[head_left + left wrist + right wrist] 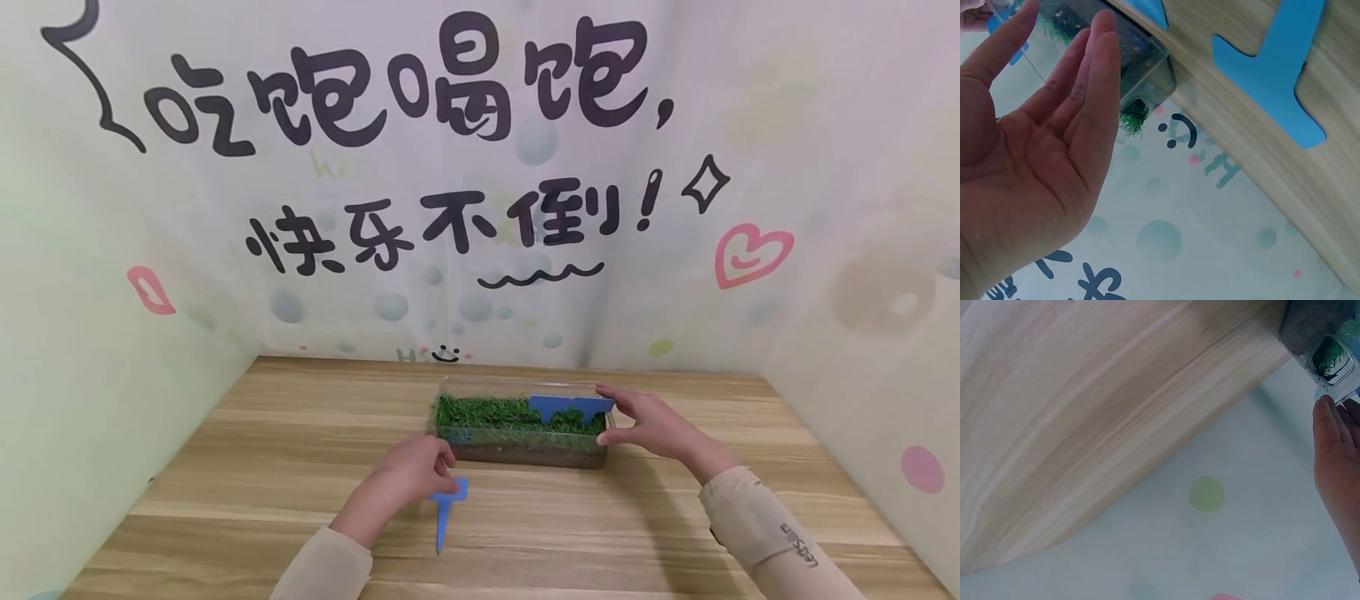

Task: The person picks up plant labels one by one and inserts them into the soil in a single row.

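A clear plastic box (517,457) holds artificial grass (487,410) over a dark base. Two blue T-shaped plant labels (550,405) stand upright in the grass toward its right end. My right hand (651,423) grips that end, thumb at the front corner and fingers at the back. My left hand (411,471) hovers before the box's left front corner, thumb spread from the fingers, its palm holding nothing. Its fingertips overlap a blue plant label (444,521) on the table in the head view. The left wrist view shows another flat blue plant label (1272,72), hidden by my left arm from the head.
The wood-grain table (262,467) runs back to a white printed cloth (360,317) with black writing and a pink heart (750,257). Cloth walls stand on both sides. Openings in the box's ends show grass in the wrist views.
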